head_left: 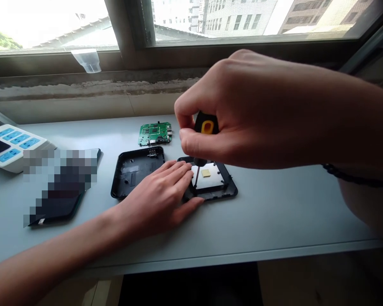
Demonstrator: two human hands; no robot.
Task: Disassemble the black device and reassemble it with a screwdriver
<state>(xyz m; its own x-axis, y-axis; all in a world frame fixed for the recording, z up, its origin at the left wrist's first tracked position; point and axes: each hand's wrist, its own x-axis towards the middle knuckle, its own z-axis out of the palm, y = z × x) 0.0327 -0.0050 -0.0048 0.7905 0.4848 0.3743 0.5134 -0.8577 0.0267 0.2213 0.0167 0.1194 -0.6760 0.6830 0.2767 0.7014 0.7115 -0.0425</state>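
Note:
My right hand is closed round the black and yellow handle of a screwdriver. The screwdriver's thin shaft points down, with its tip at the left part of a silver metal plate that bears a small pale yellow pad. That plate sits inside a black plastic cover lying flat on the table. My left hand rests with fingers stretched over the cover's left edge, its thumb apart along the front edge. Under and beside my left wrist lies a black plastic case half, open side up.
A green circuit board lies behind the case half. To the left are a dark phone-like slab, partly blurred, and a white power strip with blue sockets. The table ends at a front edge; a window stands behind.

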